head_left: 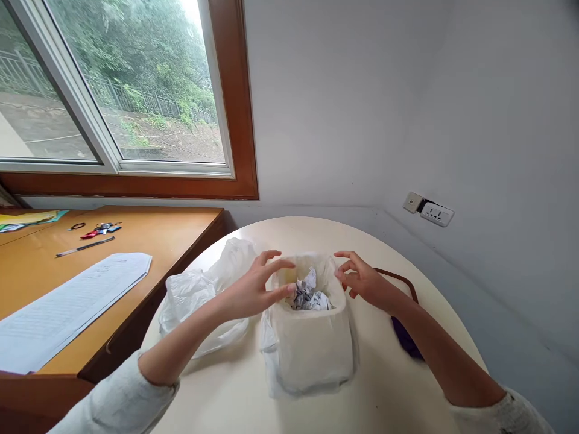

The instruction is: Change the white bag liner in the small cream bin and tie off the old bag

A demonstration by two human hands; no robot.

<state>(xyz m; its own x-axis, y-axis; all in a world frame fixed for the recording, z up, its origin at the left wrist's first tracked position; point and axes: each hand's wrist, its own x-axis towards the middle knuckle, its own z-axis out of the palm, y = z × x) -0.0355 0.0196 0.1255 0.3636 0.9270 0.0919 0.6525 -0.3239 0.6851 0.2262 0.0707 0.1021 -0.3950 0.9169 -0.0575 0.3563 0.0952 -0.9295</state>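
Note:
A small bin (pixel 312 349) lined with a thin whitish plastic bag stands upright on a round cream table. Inside it lie crumpled sheets of printed paper (pixel 310 296). At the bin's left rim is my left hand (pixel 260 283), its fingers spread and curved, the thumb over the opening beside the paper. My right hand (pixel 359 280) is at the right rim, fingers bent and apart, with nothing visible in them. Whether its fingertips touch the liner, I cannot tell. The liner's loose edge (pixel 270 340) hangs down the bin's left side.
Left of the bin lies a crumpled translucent plastic bag (pixel 194 295). A dark purple item (pixel 406 339) with a brown strap (pixel 402 277) is partly behind my right forearm. The desk (pixel 176 229) at left holds papers (pixel 76 301), a pen (pixel 85 246) and keys (pixel 103 229).

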